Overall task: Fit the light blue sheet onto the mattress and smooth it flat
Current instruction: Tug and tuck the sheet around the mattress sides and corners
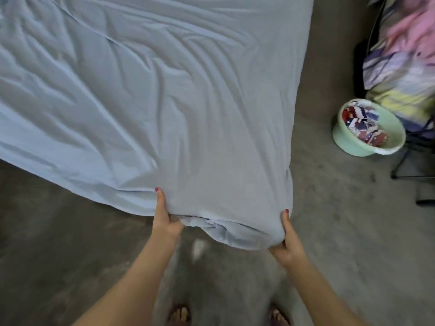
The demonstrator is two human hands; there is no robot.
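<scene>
Head view: single frame, looking forward and down over both forearms.
Light blue sheet [146,102]: covers the upper left and centre of the frame, spread across the mattress, whose own surface is hidden beneath it. Deep creases run diagonally from the upper left toward the near corner at lower centre.
Sheet corner: at lower centre the fabric is bunched and folded under, hanging slightly over the floor, between the two hands.
Left hand [164,220]: lower centre, left of the bunched corner. Thumb lies on top of the sheet, pointing up the frame; the remaining fingers are tucked beneath the edge, out of sight. It grips the sheet edge.
Right hand [288,243]: lower centre right, at the right side of the corner. Thumb pressed against the fabric, fingers curled under the bunched fold. It grips the sheet.
Floor [341,208]: grey, mottled, along the lower and right parts of the frame.
Feet [180,315]: two, at the bottom edge, blurred.
Green basin [367,147]: right of frame, on the floor, well apart from the sheet, holding red, white and blue patterned items.
Cloth pile [404,55]: upper right, pink, lilac and yellow fabrics heaped, just behind the basin.
</scene>
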